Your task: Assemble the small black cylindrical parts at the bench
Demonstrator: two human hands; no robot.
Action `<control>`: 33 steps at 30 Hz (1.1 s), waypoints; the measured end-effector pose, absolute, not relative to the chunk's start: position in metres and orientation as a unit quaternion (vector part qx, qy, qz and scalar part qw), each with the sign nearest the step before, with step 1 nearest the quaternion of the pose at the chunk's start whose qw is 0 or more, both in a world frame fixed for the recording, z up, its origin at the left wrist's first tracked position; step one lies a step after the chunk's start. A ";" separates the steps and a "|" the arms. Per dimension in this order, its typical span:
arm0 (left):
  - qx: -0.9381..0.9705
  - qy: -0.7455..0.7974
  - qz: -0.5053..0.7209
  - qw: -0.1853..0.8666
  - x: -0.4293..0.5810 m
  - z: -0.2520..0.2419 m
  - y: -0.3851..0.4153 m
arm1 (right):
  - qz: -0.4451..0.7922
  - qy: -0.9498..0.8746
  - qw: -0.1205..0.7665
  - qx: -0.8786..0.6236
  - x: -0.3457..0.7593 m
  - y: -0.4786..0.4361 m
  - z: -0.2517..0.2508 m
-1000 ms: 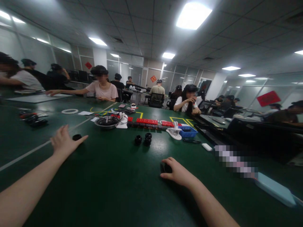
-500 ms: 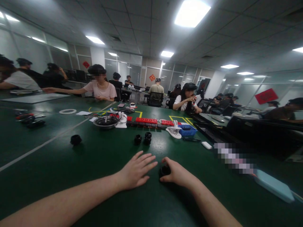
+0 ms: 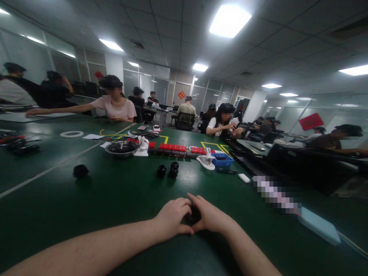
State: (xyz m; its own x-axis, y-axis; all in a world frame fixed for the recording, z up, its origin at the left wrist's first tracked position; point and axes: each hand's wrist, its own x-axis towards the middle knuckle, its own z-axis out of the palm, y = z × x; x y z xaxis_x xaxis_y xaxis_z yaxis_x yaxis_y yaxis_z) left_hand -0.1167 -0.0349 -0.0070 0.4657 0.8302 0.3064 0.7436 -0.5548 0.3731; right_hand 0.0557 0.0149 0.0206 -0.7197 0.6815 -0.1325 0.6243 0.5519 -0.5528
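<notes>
My left hand [image 3: 171,219] and my right hand [image 3: 209,216] meet near the front of the green table [image 3: 115,199]. Both are curled around a small black round part [image 3: 193,217], which shows only as a dark sliver between the fingers. A similar black part [image 3: 81,170] sits alone to the left. Two more black round parts [image 3: 167,170] stand together just beyond my hands.
Mid-table lie red strips [image 3: 173,147], a blue tray [image 3: 222,160], a white clamp-like tool [image 3: 206,161] and a dark round dish [image 3: 120,148]. A pale blue box [image 3: 317,225] lies at right. Several people sit around the far side and at other desks.
My left hand left the black part at the left, swung across to the right and closed against my right hand over the small black part. The view shifted slightly.
</notes>
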 end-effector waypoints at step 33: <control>0.642 0.760 -0.053 0.083 -0.271 0.057 -0.026 | 0.304 -0.833 0.107 -0.450 0.079 0.039 0.025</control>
State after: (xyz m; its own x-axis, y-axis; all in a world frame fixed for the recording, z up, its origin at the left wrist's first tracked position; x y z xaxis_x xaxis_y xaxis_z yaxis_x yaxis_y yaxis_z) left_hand -0.2710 -0.0264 0.0567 -0.1622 0.9673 -0.1950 0.9851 0.1703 0.0255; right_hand 0.0794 0.0392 0.0245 -0.5711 0.8154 -0.0946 0.6849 0.4099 -0.6024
